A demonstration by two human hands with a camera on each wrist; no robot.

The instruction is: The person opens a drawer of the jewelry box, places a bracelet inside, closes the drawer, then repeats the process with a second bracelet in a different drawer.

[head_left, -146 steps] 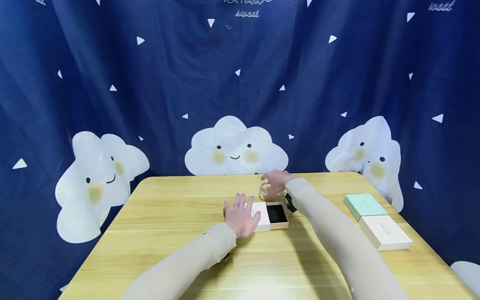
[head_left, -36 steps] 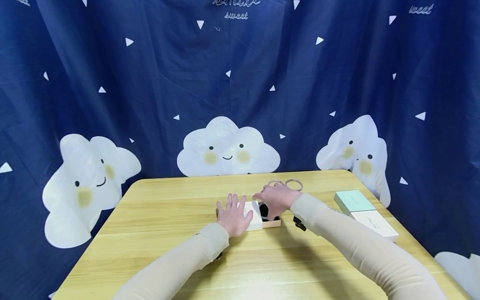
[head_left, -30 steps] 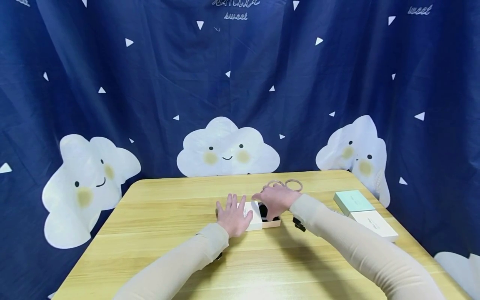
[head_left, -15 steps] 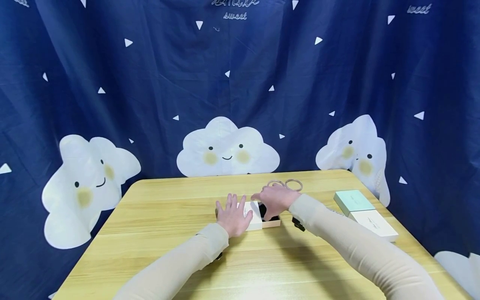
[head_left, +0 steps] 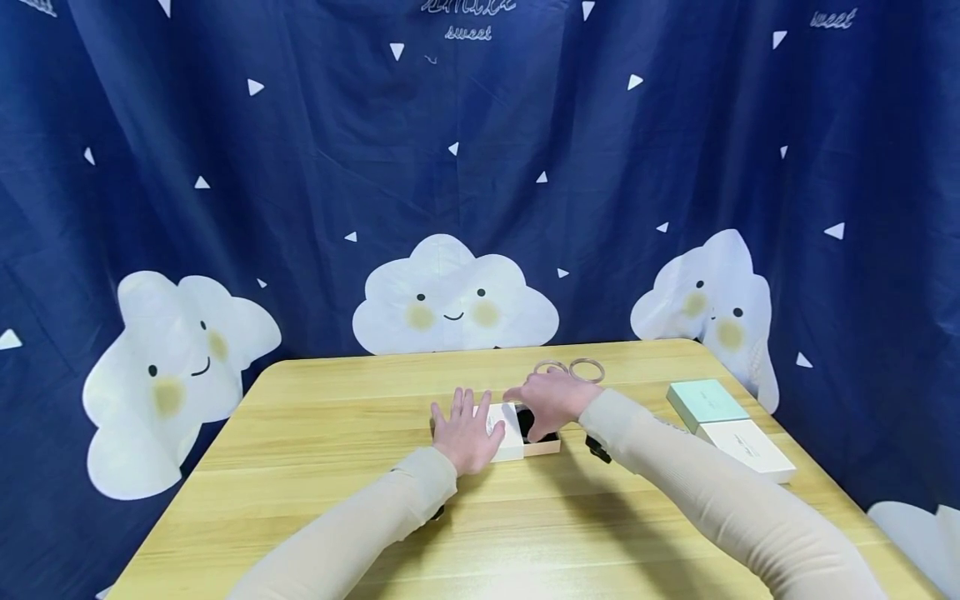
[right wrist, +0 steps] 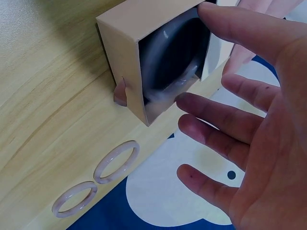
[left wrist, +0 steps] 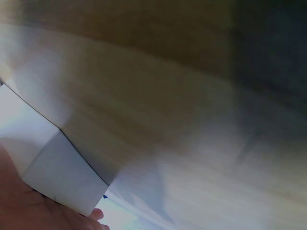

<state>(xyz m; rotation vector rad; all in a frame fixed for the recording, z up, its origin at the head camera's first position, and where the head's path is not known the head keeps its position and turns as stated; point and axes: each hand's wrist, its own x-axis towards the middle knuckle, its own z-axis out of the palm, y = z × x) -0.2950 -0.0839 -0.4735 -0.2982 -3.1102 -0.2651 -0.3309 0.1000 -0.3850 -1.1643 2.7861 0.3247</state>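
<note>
My left hand (head_left: 465,437) lies with spread fingers on the white sleeve (head_left: 512,442) of a small drawer box. In the left wrist view, that hand (left wrist: 29,208) rests against the white sleeve (left wrist: 67,172). The pinkish-beige drawer (head_left: 543,448) is pulled out to the right and has a black lining. Over it hovers my right hand (head_left: 553,400). The right wrist view shows a blurred, pale bangle (right wrist: 182,84) inside the drawer (right wrist: 120,28). My right hand (right wrist: 268,129) has its thumb at the drawer's edge and its fingers loosely extended; whether they touch the bangle I cannot tell.
Behind the right hand lie two pinkish bangles, one (right wrist: 106,155) nearer the drawer and another (right wrist: 72,212) beside it. A mint box (head_left: 707,402) and a white box (head_left: 746,447) stand at the table's right. A blue cloud-patterned curtain (head_left: 315,167) hangs behind.
Since the oldest frame, my right hand has come from the table's back, beside a bangle, to over the drawer, where a bangle now lies. In the last second it barely moves. My left hand stays.
</note>
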